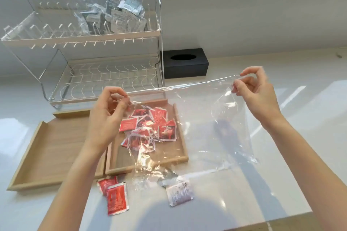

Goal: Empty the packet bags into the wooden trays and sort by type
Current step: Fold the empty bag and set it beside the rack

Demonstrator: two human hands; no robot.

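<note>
My left hand (107,116) and my right hand (257,92) each pinch a top corner of a large clear plastic bag (206,124), stretched between them above the table. Seen through the bag, a pile of several red packets (150,127) lies in the right wooden tray (184,155). The left wooden tray (54,148) holds nothing that I can see. Two red packets (114,195) and a white packet (179,192) lie on the table in front of the trays. A small silvery packet (168,175) sits by the bag's lower edge.
A two-tier wire rack (105,73) stands behind the trays. Its top shelf holds a second clear bag (120,15) of grey and white packets. A black tissue box (185,63) sits right of the rack. The white table edge (262,221) runs near the bottom right.
</note>
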